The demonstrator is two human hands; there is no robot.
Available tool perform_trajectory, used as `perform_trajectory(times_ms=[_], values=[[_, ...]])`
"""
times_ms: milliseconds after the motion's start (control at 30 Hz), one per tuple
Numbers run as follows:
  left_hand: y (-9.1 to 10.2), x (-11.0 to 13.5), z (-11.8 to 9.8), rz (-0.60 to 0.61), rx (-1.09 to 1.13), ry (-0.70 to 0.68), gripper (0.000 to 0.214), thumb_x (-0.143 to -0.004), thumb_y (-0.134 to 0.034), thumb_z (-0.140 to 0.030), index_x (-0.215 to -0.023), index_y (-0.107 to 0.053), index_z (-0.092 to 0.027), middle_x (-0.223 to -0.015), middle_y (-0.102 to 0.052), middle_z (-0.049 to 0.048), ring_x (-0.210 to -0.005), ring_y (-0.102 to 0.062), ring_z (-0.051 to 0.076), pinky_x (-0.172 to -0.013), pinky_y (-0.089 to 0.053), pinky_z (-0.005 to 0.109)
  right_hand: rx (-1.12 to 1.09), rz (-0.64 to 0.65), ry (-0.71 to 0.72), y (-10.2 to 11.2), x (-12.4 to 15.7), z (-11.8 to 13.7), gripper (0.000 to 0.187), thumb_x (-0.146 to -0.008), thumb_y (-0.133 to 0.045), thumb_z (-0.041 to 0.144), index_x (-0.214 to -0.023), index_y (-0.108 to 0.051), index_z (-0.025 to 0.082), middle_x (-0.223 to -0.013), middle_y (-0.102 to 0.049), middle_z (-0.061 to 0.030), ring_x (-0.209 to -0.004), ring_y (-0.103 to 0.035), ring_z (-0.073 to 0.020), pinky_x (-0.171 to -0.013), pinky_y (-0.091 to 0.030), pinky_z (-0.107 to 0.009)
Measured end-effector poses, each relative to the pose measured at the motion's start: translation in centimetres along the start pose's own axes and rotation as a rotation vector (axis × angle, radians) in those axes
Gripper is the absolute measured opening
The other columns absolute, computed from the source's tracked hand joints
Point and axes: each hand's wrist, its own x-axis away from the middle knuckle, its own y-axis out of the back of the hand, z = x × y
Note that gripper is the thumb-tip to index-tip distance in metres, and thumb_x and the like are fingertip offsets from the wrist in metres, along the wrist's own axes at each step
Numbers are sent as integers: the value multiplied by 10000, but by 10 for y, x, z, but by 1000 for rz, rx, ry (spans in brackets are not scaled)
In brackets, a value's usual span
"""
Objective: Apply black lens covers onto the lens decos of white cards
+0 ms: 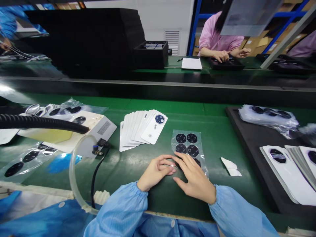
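Our thing at hand is the thin transparent plastic sheet bearing black round discs (187, 144), lying flat on the green counter (214, 128) just right of the middle of the frame. We judge it light, flexible and rather slippery, with its film easily creased and the glossy discs easily scratched or smudged; its bare margins look the best place to take hold, and a disc is better held by its rim than its face. Our left hand (155, 171), at lower centre, has its fingers curled toward the thumb; we cannot tell whether something small is between them. Our right hand (196, 179) is loosely open, fingers spread over the sheet's lower part, with no grip visible. At the right edge of the frame, the shallow black tray (243, 158) contains a transparent plastic bag with black discs (259, 121) and, below it, white rounded-corner panels (291, 174). At upper centre, the black rectangular box (150, 59) holds pale flat pieces, too small to identify. At upper right, a pink-sleeved person's hand (222, 56) reaches into a low black tray (228, 65) whose contents are too dark to tell.
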Motion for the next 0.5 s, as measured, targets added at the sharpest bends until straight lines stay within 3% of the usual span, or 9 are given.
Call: perform_trajectory(times_ms=[67,167,267,367,500], values=[[-3,-2,-4,33,-10,-7,612,-632,-842,-294,-1174,-598,-150,-935,-713,94,-747,-722,194,-744,-567,295,104,-6,11,-5,3,-5,664,-848,-586,212,-1455,-321,153,-1506,-330,-176,-1370,-331,-344,-1092,-356,-577],[-7,-8,-10,45,-19,-32,537,-651,-829,-287,-1129,-633,-142,-965,-712,111,-799,-715,204,-743,-559,286,154,-48,38,-10,6,-14,609,-908,-387,73,-1493,-247,167,-1489,-375,-154,-1380,-345,-266,-1111,-366,-528],[-9,-21,-14,-24,3,-78,400,-729,-772,-317,-1055,-643,-122,-1033,-704,141,-970,-684,221,-856,-539,304,150,-48,72,-11,8,-20,623,-889,-311,0,-1485,-280,180,-1464,-425,-116,-1378,-353,-217,-1124,-373,-473],[-9,-38,-16,-121,41,-141,363,-807,-696,-319,-1097,-592,-128,-1092,-687,149,-1038,-662,210,-945,-506,330,122,-24,114,-7,14,-19,580,-895,-321,3,-1452,-352,164,-1462,-431,-98,-1379,-351,-198,-1134,-368,-431],[-7,-58,-18,-209,21,-207,432,-770,-724,-289,-1141,-554,-147,-969,-701,95,-846,-702,185,-776,-552,303,-22,82,137,2,20,-11,522,-915,-446,101,-1429,-404,182,-1465,-427,-91,-1394,-318,-242,-1144,-329,-480]])
